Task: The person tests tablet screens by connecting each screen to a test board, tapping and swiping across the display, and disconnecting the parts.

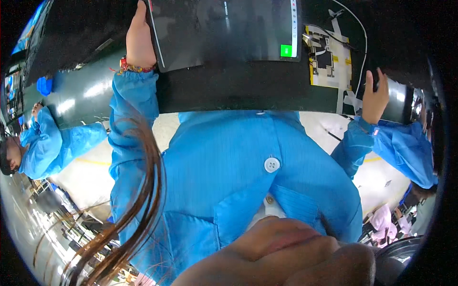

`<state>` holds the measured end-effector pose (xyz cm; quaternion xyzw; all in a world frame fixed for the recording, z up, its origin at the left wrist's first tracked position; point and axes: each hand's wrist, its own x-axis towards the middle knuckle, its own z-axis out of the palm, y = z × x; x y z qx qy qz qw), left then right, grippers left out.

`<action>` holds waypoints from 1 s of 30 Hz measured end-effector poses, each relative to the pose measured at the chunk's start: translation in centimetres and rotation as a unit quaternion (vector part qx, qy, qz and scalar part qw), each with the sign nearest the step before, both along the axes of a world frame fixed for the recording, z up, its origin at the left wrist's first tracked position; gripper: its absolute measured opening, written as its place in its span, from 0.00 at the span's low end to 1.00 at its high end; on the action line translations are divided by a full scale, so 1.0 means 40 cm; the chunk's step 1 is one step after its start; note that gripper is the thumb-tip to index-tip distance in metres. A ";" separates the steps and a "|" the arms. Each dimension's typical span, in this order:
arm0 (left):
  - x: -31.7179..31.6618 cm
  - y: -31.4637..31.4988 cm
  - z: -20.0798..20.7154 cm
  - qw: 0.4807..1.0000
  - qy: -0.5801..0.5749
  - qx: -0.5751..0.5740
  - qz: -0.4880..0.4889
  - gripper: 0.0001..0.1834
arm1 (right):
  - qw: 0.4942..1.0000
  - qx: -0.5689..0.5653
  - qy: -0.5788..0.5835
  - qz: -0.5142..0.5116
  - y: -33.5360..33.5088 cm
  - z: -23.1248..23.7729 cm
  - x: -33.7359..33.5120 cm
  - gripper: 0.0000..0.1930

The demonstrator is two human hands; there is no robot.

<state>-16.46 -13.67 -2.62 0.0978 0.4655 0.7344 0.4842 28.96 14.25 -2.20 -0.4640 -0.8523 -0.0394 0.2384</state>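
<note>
A dark-screened tablet point(222, 45) with a light strip of icons and a green square lies at the top middle. My left hand point(140, 43) is closed on its left edge, the thumb along the rim and the other fingers mostly hidden. To the right, a circuit board on a white and yellow taped sheet point(341, 66) rests on the table. My right hand point(375, 97) is just beyond this sheet's lower right, fingers apart and holding nothing that shows.
A white cable point(365, 35) curves past the board's right side, between it and my right hand. Strips of tape point(339, 102) run down to the dark table's point(229, 90) near edge. Another person in a blue smock point(52, 143) sits at left; a blue sleeve point(405, 152) shows at right.
</note>
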 end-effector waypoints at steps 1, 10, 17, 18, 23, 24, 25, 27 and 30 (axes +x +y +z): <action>-0.005 0.000 -0.009 1.000 -0.003 0.003 0.000 0.26 | 0.999 -0.034 0.033 -0.017 -0.007 -0.003 0.004 0.26; 0.008 0.001 -0.003 0.999 -0.024 0.030 -0.009 0.24 | 0.995 -0.049 0.061 -0.059 -0.041 -0.005 -0.024 0.26; 0.006 0.001 -0.013 0.999 0.006 -0.020 0.038 0.24 | 0.986 0.055 0.069 0.142 -0.109 0.048 -0.126 0.25; 0.006 0.012 -0.006 1.000 -0.003 -0.003 0.019 0.24 | 0.978 0.044 0.036 0.201 -0.159 0.084 -0.156 0.25; 0.039 0.028 0.021 0.993 0.029 -0.069 0.094 0.24 | 0.949 -0.037 -0.045 0.310 -0.303 0.052 -0.283 0.25; 0.035 0.027 0.016 0.993 0.026 -0.071 0.094 0.24 | 0.948 -0.040 -0.047 0.311 -0.302 0.051 -0.282 0.25; 0.027 0.024 0.010 0.995 0.017 -0.064 0.077 0.24 | 0.951 -0.031 -0.035 0.306 -0.298 0.052 -0.279 0.25; 0.001 0.006 -0.007 0.996 0.008 -0.058 0.067 0.24 | 0.946 -0.009 0.007 0.324 -0.268 0.064 -0.267 0.26; -0.016 0.001 -0.019 0.998 -0.037 0.049 -0.031 0.24 | 0.923 -0.005 0.094 0.374 -0.157 0.127 -0.274 0.17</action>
